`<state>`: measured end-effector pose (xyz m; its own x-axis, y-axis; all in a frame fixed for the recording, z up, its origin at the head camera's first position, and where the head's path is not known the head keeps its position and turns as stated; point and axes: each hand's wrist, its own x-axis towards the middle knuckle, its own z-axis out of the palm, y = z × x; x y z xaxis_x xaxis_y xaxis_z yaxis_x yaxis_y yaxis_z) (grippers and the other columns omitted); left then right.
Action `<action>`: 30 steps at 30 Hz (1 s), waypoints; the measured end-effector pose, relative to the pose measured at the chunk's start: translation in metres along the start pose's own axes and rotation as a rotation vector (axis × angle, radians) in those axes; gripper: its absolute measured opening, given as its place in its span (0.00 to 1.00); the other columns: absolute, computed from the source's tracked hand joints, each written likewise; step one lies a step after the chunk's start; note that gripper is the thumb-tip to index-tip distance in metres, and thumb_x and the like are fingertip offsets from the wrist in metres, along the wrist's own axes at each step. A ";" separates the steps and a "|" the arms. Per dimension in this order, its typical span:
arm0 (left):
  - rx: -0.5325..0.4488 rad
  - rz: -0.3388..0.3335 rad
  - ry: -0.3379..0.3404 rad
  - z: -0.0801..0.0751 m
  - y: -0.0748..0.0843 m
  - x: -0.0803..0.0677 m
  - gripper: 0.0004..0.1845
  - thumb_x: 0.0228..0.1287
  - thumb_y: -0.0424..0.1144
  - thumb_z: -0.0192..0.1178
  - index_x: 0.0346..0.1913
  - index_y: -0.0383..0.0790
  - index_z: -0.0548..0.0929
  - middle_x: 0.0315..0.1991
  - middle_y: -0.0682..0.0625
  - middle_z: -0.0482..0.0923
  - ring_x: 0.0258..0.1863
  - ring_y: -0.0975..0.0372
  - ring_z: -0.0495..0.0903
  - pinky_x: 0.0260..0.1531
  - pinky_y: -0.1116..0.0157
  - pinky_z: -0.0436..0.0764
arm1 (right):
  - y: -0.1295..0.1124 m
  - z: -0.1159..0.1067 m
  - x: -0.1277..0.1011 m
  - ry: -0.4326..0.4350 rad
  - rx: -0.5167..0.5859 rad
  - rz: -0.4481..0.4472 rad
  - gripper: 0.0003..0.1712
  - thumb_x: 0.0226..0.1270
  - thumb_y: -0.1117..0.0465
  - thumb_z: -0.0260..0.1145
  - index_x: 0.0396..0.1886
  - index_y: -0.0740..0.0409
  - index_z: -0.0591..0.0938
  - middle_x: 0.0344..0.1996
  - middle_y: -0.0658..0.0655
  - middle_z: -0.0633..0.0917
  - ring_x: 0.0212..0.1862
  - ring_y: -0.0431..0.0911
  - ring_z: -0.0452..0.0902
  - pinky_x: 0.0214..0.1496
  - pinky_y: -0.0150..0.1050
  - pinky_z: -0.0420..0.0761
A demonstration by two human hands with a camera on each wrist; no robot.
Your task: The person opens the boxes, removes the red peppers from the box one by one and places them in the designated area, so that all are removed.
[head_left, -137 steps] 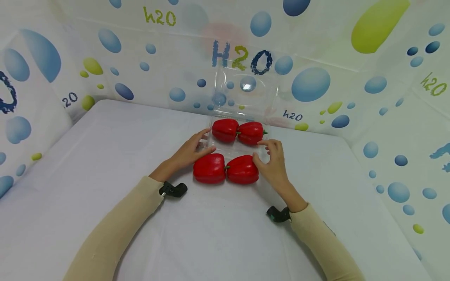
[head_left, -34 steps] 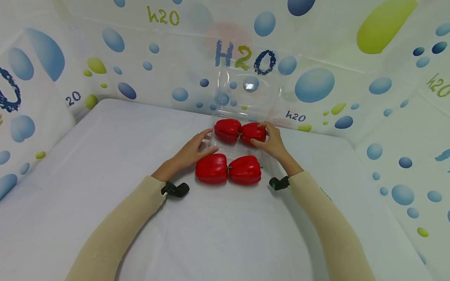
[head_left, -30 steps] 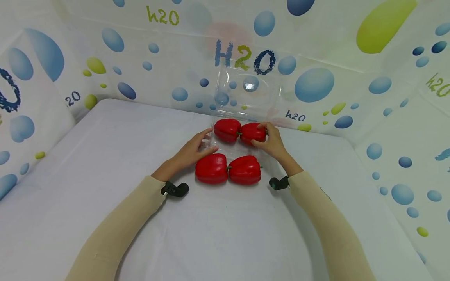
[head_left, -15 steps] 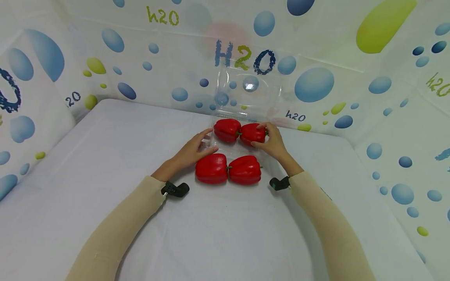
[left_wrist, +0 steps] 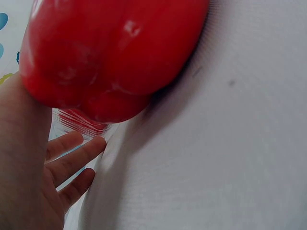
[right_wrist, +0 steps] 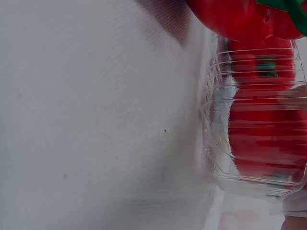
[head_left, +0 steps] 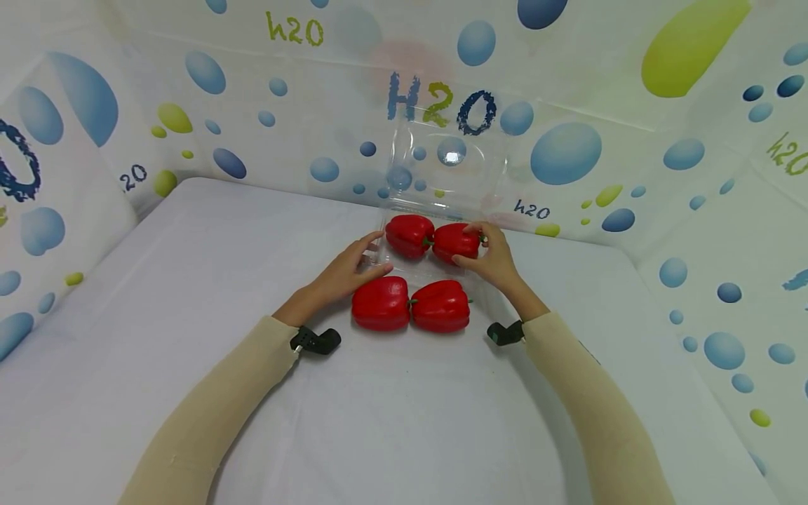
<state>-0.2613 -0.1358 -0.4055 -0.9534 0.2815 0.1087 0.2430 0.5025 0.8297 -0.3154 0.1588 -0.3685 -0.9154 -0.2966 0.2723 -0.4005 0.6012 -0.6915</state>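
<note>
The right hand had moved from the front pepper to grasp the back-right pepper in the clear container; the left hand, fingers relaxed, steadied its edge. Two front peppers remained outside on the table.

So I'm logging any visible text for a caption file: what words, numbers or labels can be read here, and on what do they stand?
"H2O", large, blue and green: backdrop sheet, behind the open clamshell lid.
"h2o", green: backdrop, top left.
"h2o", small, dark blue: backdrop, right of the lid.
"20", dark blue, cut off by a fold: backdrop, left.
"h20", green, partly cut off: backdrop, far right.
Red bell peppers and container: no label visible.
</note>
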 end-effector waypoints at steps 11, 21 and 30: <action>0.002 0.007 -0.003 0.000 0.001 0.000 0.42 0.64 0.49 0.62 0.76 0.51 0.53 0.68 0.40 0.64 0.64 0.45 0.70 0.59 0.47 0.75 | 0.004 -0.002 -0.005 0.022 0.059 -0.055 0.30 0.56 0.64 0.74 0.56 0.63 0.71 0.59 0.63 0.72 0.59 0.56 0.66 0.60 0.59 0.73; 0.007 0.012 -0.004 0.000 0.001 -0.001 0.42 0.64 0.50 0.62 0.76 0.50 0.53 0.67 0.39 0.65 0.63 0.44 0.70 0.58 0.47 0.76 | 0.000 -0.002 -0.012 0.033 0.088 -0.024 0.32 0.54 0.65 0.75 0.57 0.61 0.71 0.61 0.62 0.71 0.59 0.55 0.66 0.61 0.57 0.73; 0.013 0.023 0.000 0.000 0.000 -0.001 0.42 0.64 0.48 0.62 0.77 0.50 0.53 0.68 0.39 0.64 0.64 0.44 0.70 0.58 0.46 0.75 | 0.002 -0.003 -0.014 0.037 0.097 -0.034 0.31 0.55 0.64 0.75 0.57 0.62 0.71 0.61 0.63 0.71 0.60 0.55 0.66 0.65 0.55 0.71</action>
<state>-0.2603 -0.1361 -0.4050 -0.9476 0.2932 0.1271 0.2668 0.5069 0.8197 -0.3033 0.1665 -0.3719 -0.9031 -0.2868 0.3196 -0.4267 0.5165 -0.7424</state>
